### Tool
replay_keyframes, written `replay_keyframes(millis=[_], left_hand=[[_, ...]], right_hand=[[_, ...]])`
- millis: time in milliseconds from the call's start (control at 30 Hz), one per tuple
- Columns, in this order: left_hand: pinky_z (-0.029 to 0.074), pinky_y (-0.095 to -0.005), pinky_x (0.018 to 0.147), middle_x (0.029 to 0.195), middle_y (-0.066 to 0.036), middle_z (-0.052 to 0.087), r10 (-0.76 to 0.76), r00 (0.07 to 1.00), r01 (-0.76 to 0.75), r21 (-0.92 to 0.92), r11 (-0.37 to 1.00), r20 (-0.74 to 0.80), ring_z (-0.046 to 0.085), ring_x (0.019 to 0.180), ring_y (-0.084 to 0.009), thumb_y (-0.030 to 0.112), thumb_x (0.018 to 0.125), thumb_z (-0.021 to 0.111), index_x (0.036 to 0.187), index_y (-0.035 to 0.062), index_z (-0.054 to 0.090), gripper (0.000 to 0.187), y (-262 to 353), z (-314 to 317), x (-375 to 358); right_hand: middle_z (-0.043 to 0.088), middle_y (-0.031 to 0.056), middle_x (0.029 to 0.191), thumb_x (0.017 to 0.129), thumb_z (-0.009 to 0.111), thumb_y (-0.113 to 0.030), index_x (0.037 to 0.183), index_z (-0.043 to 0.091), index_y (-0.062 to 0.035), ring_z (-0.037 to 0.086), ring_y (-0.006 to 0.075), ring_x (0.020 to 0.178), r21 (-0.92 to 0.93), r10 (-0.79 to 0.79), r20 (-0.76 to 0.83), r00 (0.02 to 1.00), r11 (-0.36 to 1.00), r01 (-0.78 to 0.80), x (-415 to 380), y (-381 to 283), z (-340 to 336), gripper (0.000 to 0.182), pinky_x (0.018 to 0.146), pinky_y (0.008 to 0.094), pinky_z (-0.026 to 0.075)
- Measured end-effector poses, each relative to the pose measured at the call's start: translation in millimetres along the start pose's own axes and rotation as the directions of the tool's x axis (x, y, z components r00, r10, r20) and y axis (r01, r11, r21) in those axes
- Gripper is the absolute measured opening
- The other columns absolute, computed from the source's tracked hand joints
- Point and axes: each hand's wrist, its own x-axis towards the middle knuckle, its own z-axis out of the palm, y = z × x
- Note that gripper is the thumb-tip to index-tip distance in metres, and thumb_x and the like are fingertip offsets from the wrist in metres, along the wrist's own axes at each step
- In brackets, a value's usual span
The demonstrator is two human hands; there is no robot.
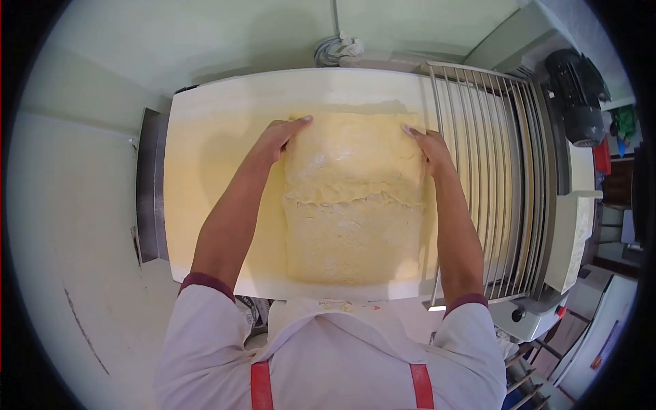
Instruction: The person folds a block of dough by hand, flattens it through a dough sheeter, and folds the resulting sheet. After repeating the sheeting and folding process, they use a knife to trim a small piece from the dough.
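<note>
A thick slab of pale yellow dough (352,239) lies on the white work surface (225,96), with a rough, uneven seam running across its middle. My left hand (281,135) grips the far left side of the dough, thumb on top and the other fingers mostly hidden at the edge. At the far right side, my right hand (430,146) holds the dough in the same way, its thumb pressed on the top face. Whitish flour patches show on the dough's upper half and near the seam.
A metal bar guard (471,184) stands along the right side, beside a machine with a black motor (577,96). To the left, a dark metal plate (150,184) borders the surface. A coiled cable (328,51) hangs on the wall behind.
</note>
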Motion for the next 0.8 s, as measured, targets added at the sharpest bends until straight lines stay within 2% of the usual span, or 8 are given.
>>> replay_keyframes(millis=[167, 267, 300, 500, 600, 633, 700, 800], left_hand=[[0.051, -0.0345, 0.084, 0.108, -0.014, 0.066, 0.277, 0.959, -0.28, -0.051, 0.959, -0.057, 0.065, 0.097, -0.0228, 0.024, 0.077, 0.079, 0.12, -0.0016, 0.054, 0.056, -2, 27, -22], [0.051, -0.0354, 0.085, 0.11, -0.016, 0.065, 0.44, 0.889, -0.4, 0.25, 0.882, -0.128, 0.064, 0.098, -0.0233, 0.022, 0.077, 0.079, 0.125, -0.0024, 0.049, 0.062, -9, 22, -41], [0.051, -0.0358, 0.085, 0.111, -0.016, 0.064, 0.504, 0.852, -0.416, 0.4, 0.817, -0.143, 0.064, 0.099, -0.0235, 0.022, 0.077, 0.079, 0.126, -0.0028, 0.047, 0.063, -9, 20, -44], [0.048, -0.0328, 0.091, 0.115, -0.015, 0.062, 0.359, 0.877, -0.197, 0.444, 0.874, -0.319, 0.06, 0.108, -0.0209, 0.021, 0.081, 0.075, 0.125, -0.0013, 0.049, 0.056, -16, 24, -35], [0.046, -0.0297, 0.093, 0.116, -0.011, 0.061, 0.678, 0.695, -0.668, 0.134, 0.732, -0.24, 0.056, 0.111, -0.0168, 0.018, 0.086, 0.07, 0.125, -0.0004, 0.05, 0.048, -47, 2, -4], [0.045, -0.0291, 0.093, 0.117, -0.01, 0.06, 0.608, 0.769, -0.617, 0.018, 0.786, -0.195, 0.056, 0.109, -0.0154, 0.019, 0.089, 0.066, 0.125, 0.0001, 0.051, 0.043, -47, -1, -2], [0.045, -0.0277, 0.092, 0.117, -0.007, 0.059, 0.469, 0.882, -0.47, -0.203, 0.859, -0.056, 0.055, 0.105, -0.0127, 0.021, 0.095, 0.056, 0.125, 0.001, 0.051, 0.036, -42, -1, -2], [0.042, -0.0225, 0.085, 0.105, -0.005, 0.06, 0.337, 0.941, -0.259, -0.595, 0.761, 0.022, 0.05, 0.087, -0.0069, 0.025, 0.102, 0.043, 0.119, 0.0023, 0.057, 0.032, -42, -9, 1]], right_hand=[[0.067, 0.0133, 0.101, 0.073, 0.082, -0.017, 0.117, 0.055, 0.0014, 0.065, 0.0219, 0.085, 0.046, -0.199, -0.073, 0.977, 0.978, 0.203, -5, 9, 18, 0.055, 0.071, 0.0344, 0.052], [0.067, 0.0129, 0.096, 0.072, 0.083, -0.015, 0.109, 0.055, 0.0007, 0.064, 0.0185, 0.083, -0.516, -0.501, -0.074, 0.862, 0.759, 0.397, -34, -9, 25, 0.049, 0.071, 0.0332, 0.052], [0.066, 0.0128, 0.095, 0.072, 0.083, -0.015, 0.107, 0.055, 0.0006, 0.064, 0.0175, 0.083, -0.479, -0.509, -0.094, 0.856, 0.777, 0.409, -33, -11, 26, 0.047, 0.071, 0.0328, 0.052], [0.066, 0.0124, 0.095, 0.073, 0.082, -0.015, 0.113, 0.054, 0.0028, 0.064, 0.0167, 0.084, -0.329, -0.297, -0.182, 0.937, 0.917, 0.226, -19, -1, 33, 0.052, 0.074, 0.0287, 0.052], [0.052, 0.0202, 0.128, 0.075, 0.079, -0.019, 0.129, 0.045, 0.0014, 0.052, 0.0284, 0.118, -0.711, -0.633, -0.157, 0.758, 0.605, 0.359, -4, -2, 56, 0.067, 0.1, 0.0387, 0.041], [0.047, 0.0217, 0.136, 0.076, 0.077, -0.022, 0.133, 0.042, 0.0007, 0.046, 0.0312, 0.127, -0.818, -0.76, -0.108, 0.641, 0.434, 0.376, -1, 1, 74, 0.071, 0.107, 0.0416, 0.036], [0.027, 0.0209, 0.151, 0.084, 0.065, -0.04, 0.144, 0.03, -0.0019, 0.021, 0.0367, 0.142, -0.883, -0.729, 0.258, 0.635, 0.09, 0.462, -7, -4, 163, 0.08, 0.116, 0.0496, 0.013], [0.02, 0.0189, 0.155, 0.091, 0.046, -0.052, 0.149, 0.023, -0.0043, 0.011, 0.0371, 0.145, -0.866, -0.63, 0.397, 0.667, -0.017, 0.499, -7, -9, 238, 0.078, 0.115, 0.0559, 0.006]])
